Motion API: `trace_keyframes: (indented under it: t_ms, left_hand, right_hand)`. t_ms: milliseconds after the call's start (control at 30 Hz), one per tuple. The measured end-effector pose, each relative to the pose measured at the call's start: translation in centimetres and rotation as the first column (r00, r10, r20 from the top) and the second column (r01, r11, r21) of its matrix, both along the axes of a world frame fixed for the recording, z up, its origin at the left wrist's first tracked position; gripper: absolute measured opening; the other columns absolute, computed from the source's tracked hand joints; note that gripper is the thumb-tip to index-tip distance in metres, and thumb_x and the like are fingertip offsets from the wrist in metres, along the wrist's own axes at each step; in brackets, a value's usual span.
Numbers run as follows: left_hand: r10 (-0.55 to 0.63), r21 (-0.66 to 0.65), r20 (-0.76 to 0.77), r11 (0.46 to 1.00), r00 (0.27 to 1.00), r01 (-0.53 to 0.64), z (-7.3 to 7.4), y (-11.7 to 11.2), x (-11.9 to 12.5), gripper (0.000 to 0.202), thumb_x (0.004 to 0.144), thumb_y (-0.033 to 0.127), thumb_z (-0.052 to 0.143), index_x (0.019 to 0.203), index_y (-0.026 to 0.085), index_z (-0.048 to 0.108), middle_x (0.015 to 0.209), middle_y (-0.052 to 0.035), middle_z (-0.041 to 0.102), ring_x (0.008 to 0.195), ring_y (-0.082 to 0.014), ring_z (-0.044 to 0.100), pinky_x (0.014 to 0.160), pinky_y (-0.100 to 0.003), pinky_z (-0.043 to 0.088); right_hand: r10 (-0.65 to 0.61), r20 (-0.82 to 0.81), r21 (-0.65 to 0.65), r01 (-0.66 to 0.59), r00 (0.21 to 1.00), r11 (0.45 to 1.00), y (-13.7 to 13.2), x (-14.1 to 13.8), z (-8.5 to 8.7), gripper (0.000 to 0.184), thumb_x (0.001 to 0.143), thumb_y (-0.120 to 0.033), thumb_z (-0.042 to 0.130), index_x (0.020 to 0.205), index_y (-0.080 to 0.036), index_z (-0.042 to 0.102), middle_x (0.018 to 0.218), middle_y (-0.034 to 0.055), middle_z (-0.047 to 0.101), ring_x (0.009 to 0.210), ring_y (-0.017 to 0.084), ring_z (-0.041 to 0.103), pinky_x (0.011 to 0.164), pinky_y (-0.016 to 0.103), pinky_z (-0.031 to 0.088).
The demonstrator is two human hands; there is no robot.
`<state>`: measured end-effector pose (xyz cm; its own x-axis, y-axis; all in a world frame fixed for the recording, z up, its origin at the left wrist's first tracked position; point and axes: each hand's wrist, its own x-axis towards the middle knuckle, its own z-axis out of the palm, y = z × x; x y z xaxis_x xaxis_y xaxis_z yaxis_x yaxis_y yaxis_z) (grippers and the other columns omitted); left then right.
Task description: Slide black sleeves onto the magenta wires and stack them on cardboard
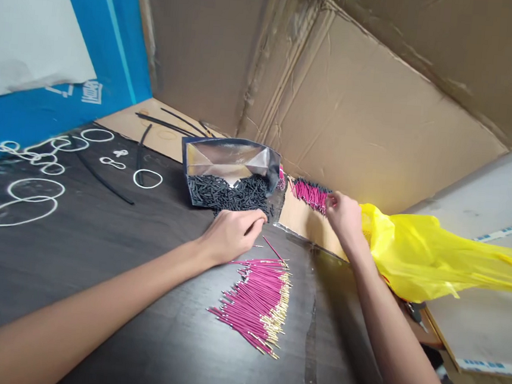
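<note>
My left hand rests on the dark table with fingers curled, its tips at the edge of a heap of short black tubes spilling from an open silver foil bag. My right hand reaches to a bundle of pink wires with black tips lying on a cardboard strip, its fingers pinched at the bundle's end. A larger pile of pink wires with gold ends lies on the table between my forearms.
A yellow plastic bag lies right of my right hand. White rubber rings and black tubing lengths lie at the left. Cardboard walls stand behind. A blue panel is at far left.
</note>
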<state>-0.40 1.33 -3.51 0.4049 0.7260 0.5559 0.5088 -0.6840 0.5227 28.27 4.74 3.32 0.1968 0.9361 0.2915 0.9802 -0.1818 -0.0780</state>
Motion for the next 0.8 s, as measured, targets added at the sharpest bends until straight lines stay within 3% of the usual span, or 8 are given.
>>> trace_keyframes:
  t_ms: [67, 133, 200, 267, 467, 633, 800]
  left_hand:
    - [0.139, -0.002, 0.053, 0.99, 0.989, -0.139, 0.2, 0.3, -0.2, 0.021, 0.098, 0.018, 0.047, 0.096, 0.019, 0.069, 0.087, -0.0017, 0.075, 0.077, -0.0177, 0.07, 0.071, -0.03, 0.049]
    - [0.245, 0.018, 0.069, 0.969, 0.967, -0.247, 0.5, 0.9, -0.7, 0.02, 0.095, 0.015, 0.049, 0.097, 0.019, 0.068, 0.093, -0.0037, 0.075, 0.083, -0.0192, 0.068, 0.076, -0.031, 0.05]
    - [0.288, 0.063, 0.018, 0.956, 0.958, -0.288, 0.7, 1.5, -1.2, 0.019, 0.092, 0.013, 0.049, 0.096, 0.018, 0.067, 0.097, -0.0056, 0.072, 0.09, -0.0218, 0.065, 0.081, -0.034, 0.051]
    - [0.278, 0.098, -0.077, 0.958, 0.958, -0.27, 0.7, 2.1, -1.5, 0.017, 0.091, 0.013, 0.05, 0.091, 0.017, 0.067, 0.095, -0.0069, 0.07, 0.093, -0.0242, 0.062, 0.082, -0.037, 0.051]
    - [0.015, 0.111, -0.284, 0.994, 0.959, 0.017, 0.6, 2.1, -1.4, 0.015, 0.093, 0.017, 0.053, 0.088, 0.016, 0.067, 0.092, -0.0073, 0.066, 0.09, -0.0244, 0.054, 0.087, -0.041, 0.048]
    - [-0.305, -0.02, -0.349, 0.948, 0.886, 0.319, 1.3, 1.1, -1.0, 0.014, 0.093, 0.02, 0.054, 0.082, 0.018, 0.062, 0.087, -0.005, 0.064, 0.088, -0.0223, 0.052, 0.085, -0.037, 0.046]
    - [-0.361, -0.102, -0.421, 0.93, 0.832, 0.352, 1.7, 0.8, -0.8, 0.016, 0.094, 0.023, 0.053, 0.08, 0.018, 0.059, 0.082, -0.0041, 0.061, 0.085, -0.0219, 0.052, 0.082, -0.036, 0.043]
  right_hand:
    - [0.119, -0.048, -0.006, -0.119, 0.992, 0.993, -2.6, -2.3, -1.5, 0.024, 0.096, -0.025, 0.054, 0.108, -0.023, 0.074, 0.101, 0.0074, 0.078, 0.09, 0.022, 0.071, 0.08, 0.029, 0.049]
    - [0.292, -0.147, 0.018, -0.292, 0.945, 0.956, -5.1, -4.5, -3.2, 0.021, 0.097, -0.028, 0.055, 0.104, -0.022, 0.074, 0.098, 0.0058, 0.077, 0.082, 0.019, 0.069, 0.075, 0.029, 0.048]
    - [0.411, -0.241, 0.037, -0.414, 0.879, 0.909, -7.0, -6.2, -4.6, 0.023, 0.099, -0.03, 0.053, 0.098, -0.021, 0.073, 0.091, 0.006, 0.074, 0.078, 0.019, 0.067, 0.072, 0.029, 0.047]
    - [0.449, -0.27, 0.037, -0.457, 0.852, 0.889, -8.2, -7.3, -5.6, 0.023, 0.1, -0.033, 0.054, 0.093, -0.021, 0.072, 0.088, 0.0057, 0.071, 0.078, 0.02, 0.065, 0.072, 0.031, 0.047]
    - [0.444, -0.307, 0.045, -0.453, 0.842, 0.891, -9.5, -7.8, -6.1, 0.019, 0.099, -0.036, 0.059, 0.091, -0.024, 0.071, 0.089, 0.0045, 0.069, 0.086, 0.023, 0.064, 0.077, 0.034, 0.047]
    - [0.414, -0.339, 0.01, -0.437, 0.845, 0.899, -10.0, -7.9, -6.3, 0.007, 0.094, -0.029, 0.065, 0.091, -0.024, 0.069, 0.096, 0.0037, 0.07, 0.096, 0.024, 0.063, 0.078, 0.034, 0.046]
    - [0.398, -0.281, -0.075, -0.433, 0.873, 0.898, -9.7, -8.4, -6.4, 0.012, 0.099, -0.023, 0.053, 0.092, -0.019, 0.063, 0.099, 0.0097, 0.069, 0.096, 0.026, 0.062, 0.074, 0.035, 0.045]
